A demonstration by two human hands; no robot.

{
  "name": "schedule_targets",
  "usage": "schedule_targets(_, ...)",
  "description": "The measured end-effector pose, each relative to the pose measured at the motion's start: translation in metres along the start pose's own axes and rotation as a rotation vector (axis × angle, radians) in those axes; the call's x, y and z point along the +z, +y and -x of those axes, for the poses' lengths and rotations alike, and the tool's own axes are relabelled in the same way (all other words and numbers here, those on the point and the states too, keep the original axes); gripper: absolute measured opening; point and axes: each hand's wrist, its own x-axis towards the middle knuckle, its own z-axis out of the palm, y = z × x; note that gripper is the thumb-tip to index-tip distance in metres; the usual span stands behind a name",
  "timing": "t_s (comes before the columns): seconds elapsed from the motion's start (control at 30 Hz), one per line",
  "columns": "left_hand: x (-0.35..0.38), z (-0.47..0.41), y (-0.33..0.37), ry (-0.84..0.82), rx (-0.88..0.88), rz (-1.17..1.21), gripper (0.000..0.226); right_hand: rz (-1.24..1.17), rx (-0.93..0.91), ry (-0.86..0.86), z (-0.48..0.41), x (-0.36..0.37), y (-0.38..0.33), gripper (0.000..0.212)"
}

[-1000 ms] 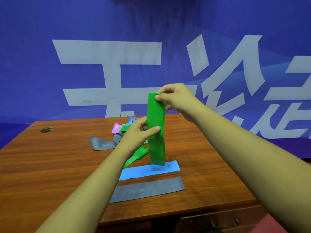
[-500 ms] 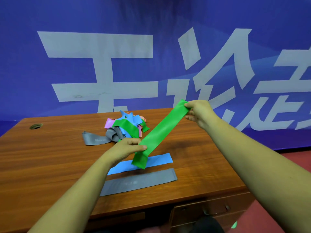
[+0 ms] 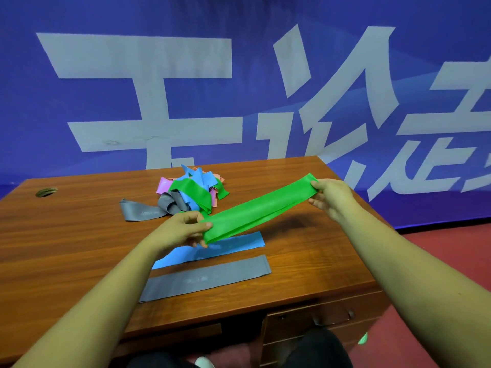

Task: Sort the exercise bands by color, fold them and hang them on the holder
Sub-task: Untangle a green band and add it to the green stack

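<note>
Head view, and honestly this looks like early days. Both hands are pinching one green exercise band (image 3: pixel 255 211): left hand (image 3: pixel 183 229) has the near end between thumb and fingers, right hand (image 3: pixel 329 195) has the far end. The band is pulled flat between them, just above the worktop (image 3: pixel 66 235).

Right under the left hand there's a blue band (image 3: pixel 239 243) laid out flat, and a grey band (image 3: pixel 212 277) nearer me than that, so I'd say two colors are started. Beyond the left hand sits a tangled pile (image 3: pixel 191 192) of pink, blue, green and grey bands that isn't sorted yet. Nothing's folded as far as I can tell, and no holder is in view, so hanging is all still to do.
</note>
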Motion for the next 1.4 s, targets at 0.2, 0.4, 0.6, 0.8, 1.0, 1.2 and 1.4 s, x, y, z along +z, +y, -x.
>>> schedule_targets(0.2, 0.022, -0.012, 0.001, 0.167, 0.03, 0.138, 0.016, -0.028, 0.072, -0.031, -0.009, -0.031, 0.031, 0.011)
schedule_targets(0.4, 0.062, -0.035, -0.001, 0.16, 0.1, -0.071, 0.015, 0.155, 0.084, 0.109, -0.026, -0.08, 0.046, 0.009)
schedule_targets(0.6, 0.113, -0.067, -0.002, 0.16, 0.066, -0.186, 0.007, 0.489, -0.06, 0.222, -0.046, -0.128, 0.052, 0.019)
schedule_targets(0.8, 0.15, -0.094, 0.003, 0.208, 0.185, -0.419, 0.016, 0.736, -0.17, 0.264, -0.064, -0.165, 0.052, 0.011)
schedule_targets(1.0, 0.174, -0.118, -0.005, 0.227, 0.228, -0.78, 0.008, 0.854, -0.259, 0.283, -0.077, -0.18, 0.06, 0.012)
schedule_targets(1.2, 0.181, -0.125, -0.029, 0.339, 0.261, -0.927, 0.013, 1.051, -0.366, 0.348, -0.083, -0.18, 0.085, 0.005)
schedule_targets(1.4, 0.166, -0.124, -0.022, 0.388, 0.26, -0.861, 0.013, 1.173, -0.465, 0.368, -0.071, -0.145, 0.078, 0.025)
